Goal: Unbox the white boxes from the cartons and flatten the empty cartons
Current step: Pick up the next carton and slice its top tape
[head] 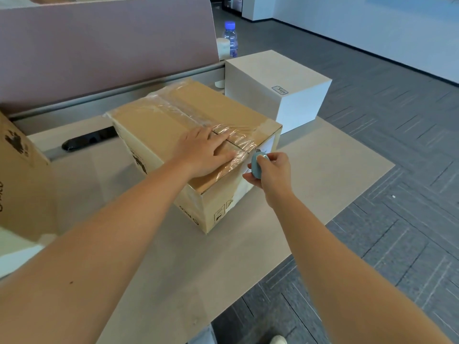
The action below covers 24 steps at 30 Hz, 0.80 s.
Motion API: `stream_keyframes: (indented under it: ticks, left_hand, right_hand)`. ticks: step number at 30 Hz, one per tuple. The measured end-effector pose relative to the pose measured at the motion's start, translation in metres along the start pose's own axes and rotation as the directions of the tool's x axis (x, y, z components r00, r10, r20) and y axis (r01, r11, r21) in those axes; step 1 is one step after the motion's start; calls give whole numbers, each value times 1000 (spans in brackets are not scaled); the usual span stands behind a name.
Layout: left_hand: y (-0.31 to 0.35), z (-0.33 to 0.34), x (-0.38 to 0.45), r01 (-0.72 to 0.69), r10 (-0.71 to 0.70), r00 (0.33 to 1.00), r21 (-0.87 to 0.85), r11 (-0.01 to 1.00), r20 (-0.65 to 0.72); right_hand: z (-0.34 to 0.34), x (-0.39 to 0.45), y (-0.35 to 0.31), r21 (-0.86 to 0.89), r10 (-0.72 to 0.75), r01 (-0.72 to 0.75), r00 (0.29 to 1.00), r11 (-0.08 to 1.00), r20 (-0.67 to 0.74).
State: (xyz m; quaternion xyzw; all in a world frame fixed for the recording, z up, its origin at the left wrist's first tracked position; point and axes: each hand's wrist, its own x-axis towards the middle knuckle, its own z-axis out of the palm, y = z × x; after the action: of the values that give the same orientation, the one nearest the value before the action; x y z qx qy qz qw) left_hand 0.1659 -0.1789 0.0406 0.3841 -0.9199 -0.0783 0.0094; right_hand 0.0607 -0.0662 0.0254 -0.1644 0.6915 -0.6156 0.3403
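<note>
A brown corrugated cardboard carton (196, 150), sealed with wrinkled clear tape along its top seam, sits at the centre of the frame on a pale grey counter (323, 175). Its long axis runs from the upper left toward the lower right, and one bottom corner points down toward the lower middle of the picture. The taped seam follows that same diagonal.

The left hand (203, 152) lies flat on the carton's top near the right end, its fingers straight and spread over the tape, so this grip is open and pressing down. The right hand (269, 170), just beside the carton's right end face, has its grip curled around a small pale blue rounded cutter (257, 163), with the thumb on top. The cutter's tip is at the upper edge of the carton where the tape folds over.

Behind the carton, right of centre in the upper frame, stands a plain white cube-shaped box (280, 88) with a small label on its top. A second brown carton (22, 180) shows at the left edge. A clear plastic water bottle with a blue cap (230, 38) stands at the top, beyond the white box.
</note>
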Motion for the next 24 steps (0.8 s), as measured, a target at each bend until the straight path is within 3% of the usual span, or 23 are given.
stream_keyframes:
  ticks: [9, 16, 24]
  left_hand:
    - [3, 1, -1, 4, -4, 1000, 52, 999, -6]
    - [7, 0, -2, 25, -25, 1000, 62, 998, 3]
    - [9, -1, -2, 29, -30, 1000, 68, 997, 7]
  right_hand:
    - [-4, 2, -5, 62, 5, -11, 996, 998, 89]
    - [-8, 4, -8, -109, -64, 79, 989, 991, 136]
    - [-12, 5, -8, -167, -99, 125, 983, 978, 155]
